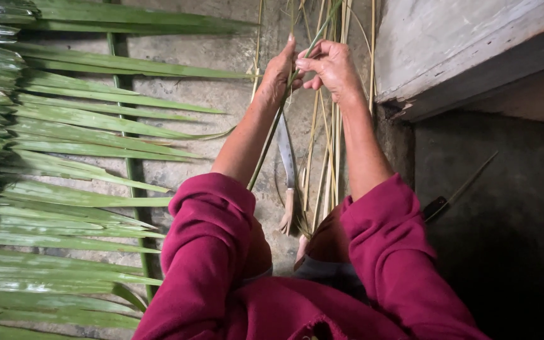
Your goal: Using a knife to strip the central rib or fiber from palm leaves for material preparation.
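Above the concrete floor (221, 94), the left hand (277, 74) and right hand (328, 66) both pinch one thin green leaf strip (271, 141); a knife (288, 170) lies below.

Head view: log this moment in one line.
left hand: pinching green leaf strip | right hand: pinching strip top | knife: on floor | palm frond: left

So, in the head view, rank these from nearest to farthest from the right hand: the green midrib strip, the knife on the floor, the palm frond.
1. green midrib strip: pinched in the right hand, also touched by the left hand.
2. knife: on the floor below the hands, between the forearms.
3. palm frond: spread across the floor far to the left.
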